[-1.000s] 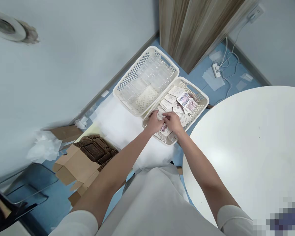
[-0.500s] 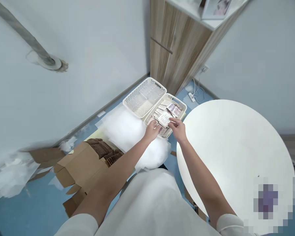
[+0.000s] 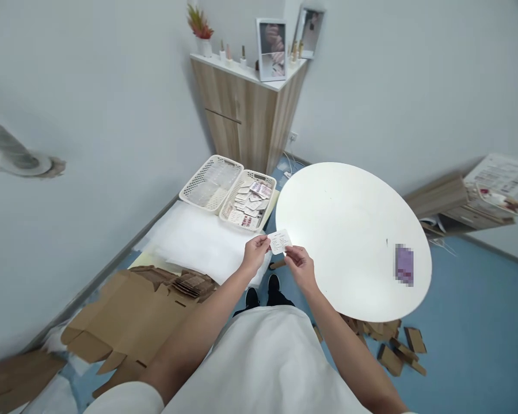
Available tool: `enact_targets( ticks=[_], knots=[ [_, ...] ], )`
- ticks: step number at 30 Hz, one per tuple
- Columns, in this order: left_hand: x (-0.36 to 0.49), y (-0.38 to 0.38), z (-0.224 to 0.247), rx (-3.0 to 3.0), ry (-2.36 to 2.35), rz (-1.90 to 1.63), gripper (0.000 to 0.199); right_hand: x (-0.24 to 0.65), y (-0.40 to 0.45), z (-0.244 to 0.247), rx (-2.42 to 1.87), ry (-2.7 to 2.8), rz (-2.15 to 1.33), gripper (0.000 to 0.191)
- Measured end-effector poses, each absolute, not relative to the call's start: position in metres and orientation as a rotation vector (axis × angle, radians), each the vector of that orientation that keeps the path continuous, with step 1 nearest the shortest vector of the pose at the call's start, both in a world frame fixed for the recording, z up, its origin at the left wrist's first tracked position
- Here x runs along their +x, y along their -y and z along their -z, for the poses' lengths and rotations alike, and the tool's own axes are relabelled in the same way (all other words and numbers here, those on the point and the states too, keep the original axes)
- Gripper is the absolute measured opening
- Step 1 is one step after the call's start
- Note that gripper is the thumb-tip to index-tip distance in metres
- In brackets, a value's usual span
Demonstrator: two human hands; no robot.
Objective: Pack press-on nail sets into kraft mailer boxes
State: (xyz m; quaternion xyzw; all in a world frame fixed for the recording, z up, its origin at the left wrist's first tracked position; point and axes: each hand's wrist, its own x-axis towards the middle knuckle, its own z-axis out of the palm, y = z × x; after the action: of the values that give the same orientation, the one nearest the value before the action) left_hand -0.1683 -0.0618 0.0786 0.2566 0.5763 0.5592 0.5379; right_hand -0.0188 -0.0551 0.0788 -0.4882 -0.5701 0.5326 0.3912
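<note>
A small white card (image 3: 279, 242) with rows of dark print is held up in front of me, apart from the baskets and the table. My left hand (image 3: 255, 254) pinches its left edge. At the card's lower right corner, my right hand (image 3: 301, 265) has thumb and fingers closed on it. Beyond my hands stands a white plastic basket (image 3: 224, 214) filled with similar cards, some showing purple or red print. A second white basket (image 3: 185, 185) beside it holds clear plastic pieces.
At right is a round white table (image 3: 341, 230) bearing a pixelated purple item (image 3: 404, 265). Flattened cardboard (image 3: 133, 310) and white sheeting (image 3: 190, 233) lie at left. Small brown boxes (image 3: 391, 359) are on the floor by the table. A wooden cabinet (image 3: 254, 121) fills the corner.
Both hands have lifted the card out from over the basket and drawn it toward my body. My view has turned right and tilted up, so more of the cabinet and table shows.
</note>
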Motion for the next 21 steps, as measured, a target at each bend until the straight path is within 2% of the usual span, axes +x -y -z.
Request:
enact_targets(
  ticks=[9, 14, 21],
  knots=[
    [-0.096, 0.049, -0.072, 0.98, -1.312, -1.047, 0.028, 0.075, 0.079, -0.081, -1.451, 1.255, -1.165, 0.024],
    [-0.041, 0.034, -0.077, 1.092, -1.273, -0.972, 0.026, 0.129, 0.074, -0.088, -1.513, 1.345, -0.97, 0.021],
    [0.027, 0.016, -0.08, 1.071, -1.27, -0.897, 0.027, 0.193, 0.055, -0.076, -1.528, 1.329, -0.985, 0.016]
  ],
)
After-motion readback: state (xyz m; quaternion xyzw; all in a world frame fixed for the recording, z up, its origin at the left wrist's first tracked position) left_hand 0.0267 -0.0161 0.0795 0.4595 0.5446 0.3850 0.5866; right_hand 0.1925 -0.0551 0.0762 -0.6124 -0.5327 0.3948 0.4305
